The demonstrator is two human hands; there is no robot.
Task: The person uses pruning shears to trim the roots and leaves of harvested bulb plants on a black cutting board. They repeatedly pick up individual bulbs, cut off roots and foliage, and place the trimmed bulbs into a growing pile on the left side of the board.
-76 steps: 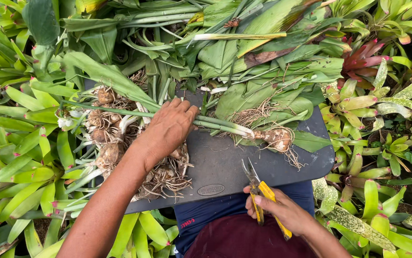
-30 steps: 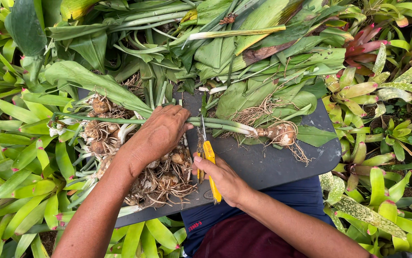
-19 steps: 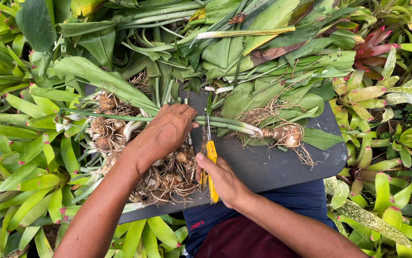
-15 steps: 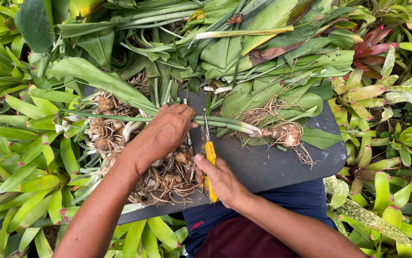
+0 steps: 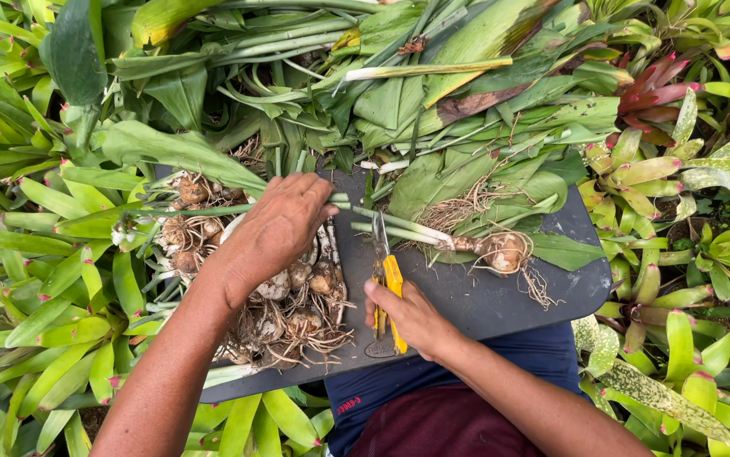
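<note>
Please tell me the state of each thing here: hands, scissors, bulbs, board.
Left hand: pressing down on the bulb pile.
Right hand: gripping the scissors.
Scissors: blades at the green stems.
Single bulb: lying apart, roots on.
Board: flat on the lap.

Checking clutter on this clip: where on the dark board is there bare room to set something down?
The dark grey board is bare at its near right, between the right hand holding yellow-handled scissors and the lone rooted bulb. The left side is crowded: the left hand rests on a pile of rooted bulbs.
</note>
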